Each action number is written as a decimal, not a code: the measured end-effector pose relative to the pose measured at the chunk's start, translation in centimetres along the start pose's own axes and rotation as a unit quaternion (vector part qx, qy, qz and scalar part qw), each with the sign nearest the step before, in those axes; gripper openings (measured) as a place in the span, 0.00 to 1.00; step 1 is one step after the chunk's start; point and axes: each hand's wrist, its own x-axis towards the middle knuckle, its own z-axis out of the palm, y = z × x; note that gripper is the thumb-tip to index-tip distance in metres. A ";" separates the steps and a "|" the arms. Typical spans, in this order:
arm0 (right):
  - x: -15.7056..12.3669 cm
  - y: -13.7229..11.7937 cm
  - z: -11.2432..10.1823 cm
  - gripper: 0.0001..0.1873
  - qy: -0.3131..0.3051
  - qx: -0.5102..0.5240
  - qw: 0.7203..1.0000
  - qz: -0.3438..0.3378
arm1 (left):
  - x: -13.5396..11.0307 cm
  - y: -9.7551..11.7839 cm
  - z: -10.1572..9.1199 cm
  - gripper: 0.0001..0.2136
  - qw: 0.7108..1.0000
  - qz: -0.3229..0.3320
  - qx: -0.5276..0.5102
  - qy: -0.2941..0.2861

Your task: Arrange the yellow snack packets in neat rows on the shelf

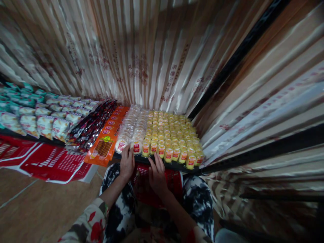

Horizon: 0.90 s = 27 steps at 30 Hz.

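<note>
My left hand (127, 163) rests its stretched fingers against the front of the white round wrapped snacks (137, 146), which stand in two rows with red labels. To its right, my right hand (157, 172) lies with fingers extended at the front edge of the yellow wrapped snacks (161, 148). These yellow packs form several tight rows on a dark shelf (177, 166). Neither hand appears to grip a pack. An orange snack bag (107, 138) lies just left of the white packs. Between my knees is a red basket (174, 184), partly hidden by my right hand and forearm.
Dark shiny packets (93, 126), white snack bags (60, 126) and teal packs (25, 94) line the shelf leftward. A red and white printed sheet (53, 162) hangs below. Striped curtains (141, 50) close the back and right, with a black metal bar (235, 54) slanting across.
</note>
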 end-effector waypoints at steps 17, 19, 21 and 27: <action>1.3 -1.0 -0.1 0.27 -0.062 -0.090 0.994 -0.005 | 1.0 0.1 -0.8 0.16 0.998 -0.011 0.057 -0.005; 1.6 -1.2 0.3 0.29 -0.071 -0.103 0.992 -0.005 | 0.8 -0.1 -1.1 0.17 0.996 -0.049 0.071 0.002; 1.9 -1.2 0.7 0.29 -0.070 -0.112 0.991 0.002 | 0.7 -0.4 -1.2 0.19 0.993 -0.080 0.084 -0.002; 1.9 -0.8 1.4 0.28 -0.081 -0.113 0.990 0.011 | 1.1 -1.3 -0.5 0.23 0.991 -0.066 0.101 -0.050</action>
